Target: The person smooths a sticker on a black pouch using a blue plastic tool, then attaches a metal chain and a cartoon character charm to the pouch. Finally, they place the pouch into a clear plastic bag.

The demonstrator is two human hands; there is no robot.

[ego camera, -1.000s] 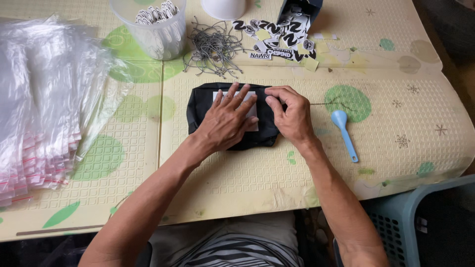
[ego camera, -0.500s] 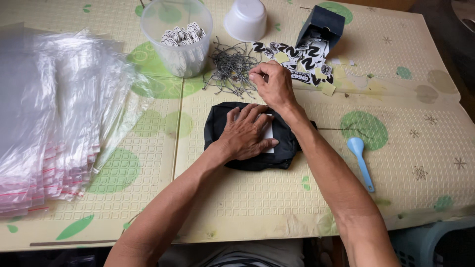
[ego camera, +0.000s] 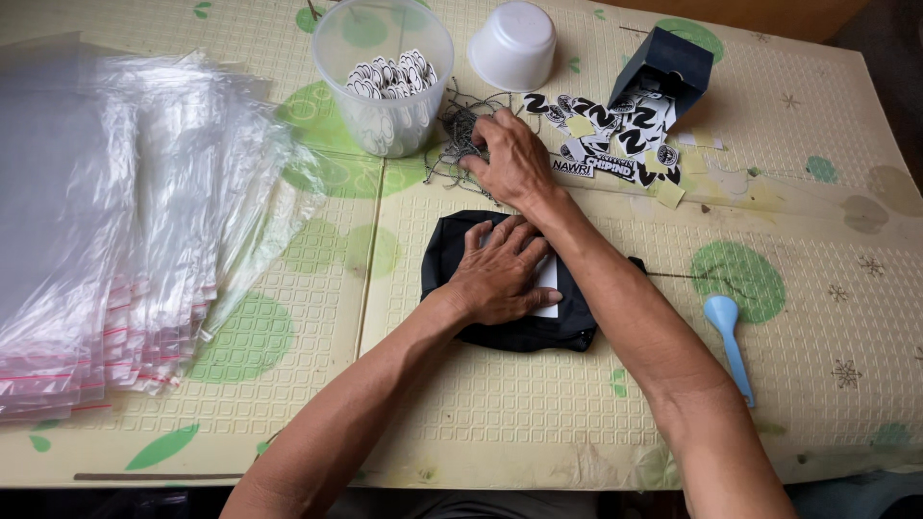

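Note:
A folded black cloth item [ego camera: 519, 327] with a white tag lies on the patterned mat at the centre. My left hand [ego camera: 500, 274] presses flat on top of it, fingers spread. My right hand [ego camera: 510, 159] reaches past it into a pile of thin metal wire pins [ego camera: 452, 135] behind the cloth, fingertips curled into the pile. I cannot tell whether a pin is pinched between them.
A clear plastic cup [ego camera: 385, 77] of black-and-white stickers stands behind the pins. Beside it are an upturned white cup [ego camera: 514, 43], loose stickers [ego camera: 615, 139] and a tipped dark box [ego camera: 663, 72]. A stack of clear bags [ego camera: 115, 221] fills the left. A blue spoon [ego camera: 728, 336] lies at right.
My right hand left the black cloth and moved away from me to the wire pin pile. My left hand stayed pressed on the cloth. The view shifted forward.

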